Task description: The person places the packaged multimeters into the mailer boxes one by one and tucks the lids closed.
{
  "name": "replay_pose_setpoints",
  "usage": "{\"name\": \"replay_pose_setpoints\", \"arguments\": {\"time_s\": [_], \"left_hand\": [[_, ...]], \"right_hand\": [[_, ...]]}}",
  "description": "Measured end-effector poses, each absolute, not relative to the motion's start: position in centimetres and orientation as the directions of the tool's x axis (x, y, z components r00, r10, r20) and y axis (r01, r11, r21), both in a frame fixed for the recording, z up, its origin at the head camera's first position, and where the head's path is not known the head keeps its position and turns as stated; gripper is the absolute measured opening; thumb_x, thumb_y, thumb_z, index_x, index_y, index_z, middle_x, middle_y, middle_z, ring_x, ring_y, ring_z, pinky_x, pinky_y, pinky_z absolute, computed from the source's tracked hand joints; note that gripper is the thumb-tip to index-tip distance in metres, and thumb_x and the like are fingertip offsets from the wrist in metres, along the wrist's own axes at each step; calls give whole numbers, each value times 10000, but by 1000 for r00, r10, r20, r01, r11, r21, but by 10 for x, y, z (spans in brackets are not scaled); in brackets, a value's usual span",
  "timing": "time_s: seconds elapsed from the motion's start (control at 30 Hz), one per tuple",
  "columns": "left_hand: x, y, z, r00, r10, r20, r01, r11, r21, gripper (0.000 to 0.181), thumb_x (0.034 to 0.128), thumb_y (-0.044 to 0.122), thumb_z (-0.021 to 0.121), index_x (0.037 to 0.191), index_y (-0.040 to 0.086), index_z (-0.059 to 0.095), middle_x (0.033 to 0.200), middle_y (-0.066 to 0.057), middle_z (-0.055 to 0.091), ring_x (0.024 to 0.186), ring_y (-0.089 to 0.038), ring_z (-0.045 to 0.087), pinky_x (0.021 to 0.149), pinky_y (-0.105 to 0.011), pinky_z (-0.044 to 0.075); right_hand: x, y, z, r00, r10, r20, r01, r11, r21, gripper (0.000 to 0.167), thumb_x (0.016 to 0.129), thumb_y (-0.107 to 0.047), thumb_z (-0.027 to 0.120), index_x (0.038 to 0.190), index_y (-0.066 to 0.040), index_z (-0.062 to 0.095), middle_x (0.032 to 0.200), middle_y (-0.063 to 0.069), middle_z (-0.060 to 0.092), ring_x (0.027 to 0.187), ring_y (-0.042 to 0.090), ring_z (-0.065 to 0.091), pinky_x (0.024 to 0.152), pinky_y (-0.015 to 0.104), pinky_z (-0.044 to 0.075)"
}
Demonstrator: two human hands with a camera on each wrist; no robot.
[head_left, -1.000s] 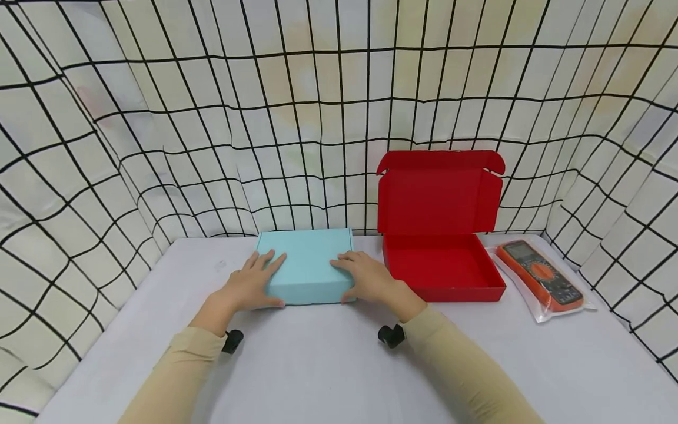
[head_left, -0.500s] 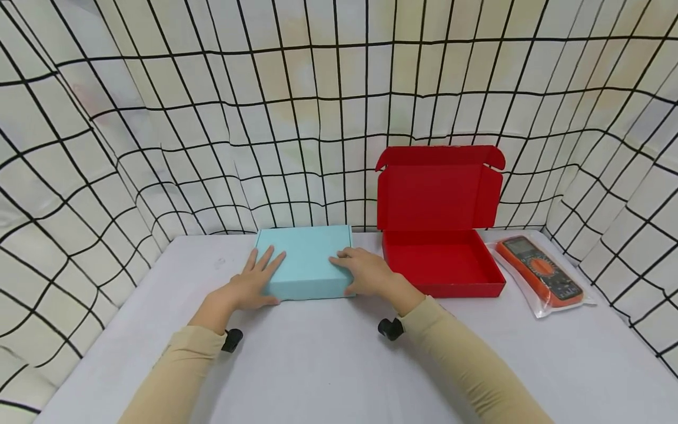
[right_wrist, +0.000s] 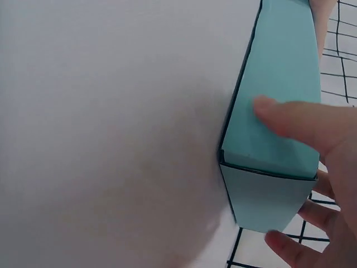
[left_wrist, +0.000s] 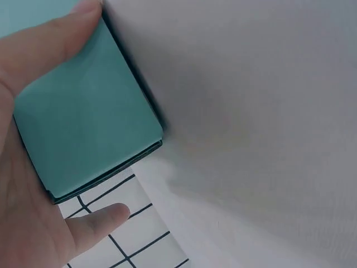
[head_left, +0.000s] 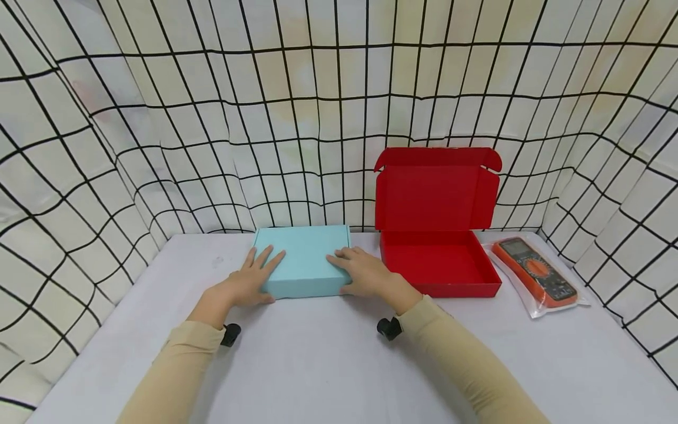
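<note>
A closed light-blue cardboard box [head_left: 304,259] lies on the white table, near its back edge. At its front left, my left hand [head_left: 245,287] rests with spread fingers over the corner. The left wrist view shows that thumb lying against the box's front face [left_wrist: 89,117]. My right hand [head_left: 368,275] rests on the opposite side, its fingertips on the top near the right edge. In the right wrist view, the right thumb [right_wrist: 293,120] touches the front face while the other fingers lie beside the end panel [right_wrist: 268,195]. The box's contents are hidden.
Right of the blue box stands a red box [head_left: 436,259] with its lid raised. Farther right lies an orange multimeter [head_left: 535,272] in a clear plastic bag. White cloth with a black grid [head_left: 296,118] hangs behind the table.
My left thumb has shifted slightly left along the front of the blue box. Both hands otherwise stay on the box, and the head view has moved a little.
</note>
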State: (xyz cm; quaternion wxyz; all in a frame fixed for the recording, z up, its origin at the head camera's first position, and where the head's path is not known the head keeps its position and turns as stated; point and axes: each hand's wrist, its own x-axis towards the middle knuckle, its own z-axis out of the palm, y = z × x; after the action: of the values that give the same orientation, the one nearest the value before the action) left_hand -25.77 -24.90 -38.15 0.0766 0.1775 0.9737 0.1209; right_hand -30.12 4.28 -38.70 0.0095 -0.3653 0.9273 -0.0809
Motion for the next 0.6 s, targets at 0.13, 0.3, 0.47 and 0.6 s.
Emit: {"name": "replay_pose_setpoints", "arguments": {"time_s": [0.13,0.3,0.47,0.6], "left_hand": [[-261,-255,-382,-919,383,-95,344,895,283,981,895,192,813,1634,79,178,1678,-250,26,1504,-533,-46,997,-773,351],[-265,-261,-386,-910,408,-70,374,882,287,1014,836,114,848,1626,93,212,1675,-245,52,1513,-514,-19,1001,-769,353],[-265,-262,-388,-908,413,-65,378,877,296,1016,835,80,835,1628,117,201,1677,-235,43,1514,-510,-24,1000,-780,342],[-265,-260,-387,-912,405,-68,366,876,316,994,859,51,805,1633,123,185,1681,-227,24,1518,-498,-47,1032,-770,315]], "right_hand": [[-306,43,-389,-707,-706,-31,-679,691,-247,867,939,-337,756,1639,-169,273,1684,65,223,1536,330,184,1129,446,405],[-312,41,-395,-686,-724,-74,-677,672,-300,950,927,-358,769,1660,-212,184,1721,15,80,1566,330,20,1149,492,370],[-316,40,-398,-694,-718,-55,-695,687,-211,965,913,-398,778,1660,-240,188,1714,16,118,1559,337,82,1155,495,360],[-315,38,-396,-695,-717,-46,-703,692,-167,956,923,-402,762,1661,-231,180,1705,47,146,1548,357,117,1155,508,356]]}}
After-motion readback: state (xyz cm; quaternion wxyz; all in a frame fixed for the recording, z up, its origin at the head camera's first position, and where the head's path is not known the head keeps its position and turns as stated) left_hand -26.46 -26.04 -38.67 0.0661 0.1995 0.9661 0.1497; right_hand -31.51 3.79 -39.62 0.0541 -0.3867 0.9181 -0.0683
